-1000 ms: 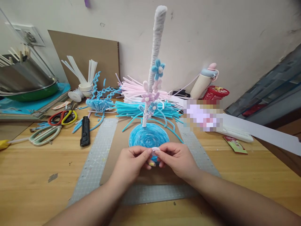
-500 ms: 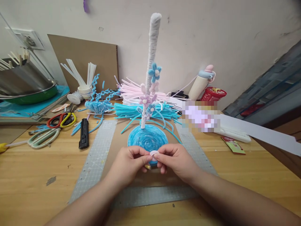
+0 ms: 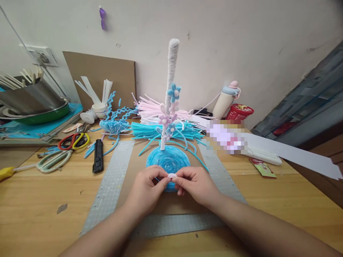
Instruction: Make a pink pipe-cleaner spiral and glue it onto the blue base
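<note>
My left hand (image 3: 147, 187) and my right hand (image 3: 197, 185) meet over the near part of a round blue coiled base (image 3: 167, 157). Between their thumbs and fingertips they pinch a short, curved, pale pink pipe cleaner (image 3: 172, 175), mostly hidden by the fingers. Just beyond, a white wrapped stem (image 3: 171, 67) stands upright at the base's far edge. Fuzzy flowers cling to it, among them a blue flower (image 3: 174, 92) and a lilac flower (image 3: 164, 120). The base rests on brown cardboard (image 3: 134, 178) over a grey cutting mat (image 3: 107, 189).
Behind the stem lie bundles of pink pipe cleaners (image 3: 155, 109) and turquoise pipe cleaners (image 3: 160, 131). To the left are a black utility knife (image 3: 98, 157), scissors (image 3: 55, 161) and a yellow-handled tool (image 3: 6, 173). A bottle (image 3: 224, 101) and red tub (image 3: 239, 112) stand at back right.
The head view has tilted up slightly, so the scene sits lower. My fingertips have drawn closer together, and less of the pipe cleaner shows between them.
</note>
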A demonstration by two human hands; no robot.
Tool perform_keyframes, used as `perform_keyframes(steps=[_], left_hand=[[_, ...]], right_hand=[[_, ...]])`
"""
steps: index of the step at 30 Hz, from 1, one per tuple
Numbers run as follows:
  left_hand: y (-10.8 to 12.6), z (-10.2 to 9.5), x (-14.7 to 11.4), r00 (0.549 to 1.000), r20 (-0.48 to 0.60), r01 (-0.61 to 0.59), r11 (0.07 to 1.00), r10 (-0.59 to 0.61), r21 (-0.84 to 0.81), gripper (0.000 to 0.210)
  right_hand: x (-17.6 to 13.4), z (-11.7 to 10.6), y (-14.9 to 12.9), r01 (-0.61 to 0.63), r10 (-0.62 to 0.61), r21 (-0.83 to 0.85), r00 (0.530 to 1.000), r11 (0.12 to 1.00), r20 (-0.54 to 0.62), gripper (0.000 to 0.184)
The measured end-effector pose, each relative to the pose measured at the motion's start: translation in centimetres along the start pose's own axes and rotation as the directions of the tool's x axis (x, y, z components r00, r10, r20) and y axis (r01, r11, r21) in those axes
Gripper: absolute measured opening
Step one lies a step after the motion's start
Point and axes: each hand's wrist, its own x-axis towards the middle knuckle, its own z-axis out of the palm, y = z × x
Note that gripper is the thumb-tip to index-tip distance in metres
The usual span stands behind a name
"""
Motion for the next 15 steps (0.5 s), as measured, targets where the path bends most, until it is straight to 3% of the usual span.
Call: perform_keyframes(steps=[4, 7, 8, 10, 12, 15], left_hand=[[0.2, -0.1, 0.0, 0.991, -0.021, 0.129, 0.985, -0.132, -0.116, 0.023], [0.3, 0.0, 0.2, 0.965, -0.027, 0.248, 0.938, -0.262, -0.243, 0.029], [0.3, 0.0, 0.2, 0.954, -0.018, 0.284, 0.919, -0.3, -0.275, 0.031], [0.2, 0.2, 0.4, 0.932, 0.008, 0.345, 0.88, -0.363, -0.327, 0.034], [-0.1, 0.4, 0.5, 0.911, 0.039, 0.397, 0.848, -0.41, -0.351, 0.036], [-0.3, 0.5, 0.6, 0.892, 0.07, 0.441, 0.822, -0.447, -0.362, 0.037]], right_hand=[[0.6, -2.1, -1.6, 0.083, -0.08, -0.172, 0.996, 0.982, 0.025, 0.037], [3.3, -5.9, -3.6, 0.161, -0.194, -0.211, 0.97, 0.964, -0.148, 0.038], [4.8, -7.4, -4.2, 0.179, -0.252, -0.283, 0.936, 0.942, -0.246, 0.035], [8.4, -10.1, -5.4, 0.168, -0.412, -0.524, 0.822, 0.835, -0.393, 0.029], [12.3, -11.6, -6.2, 0.159, -0.45, -0.606, 0.816, 0.779, -0.364, 0.021], [17.1, -11.5, -6.7, 0.211, -0.45, -0.672, 0.869, 0.71, -0.203, 0.004]])
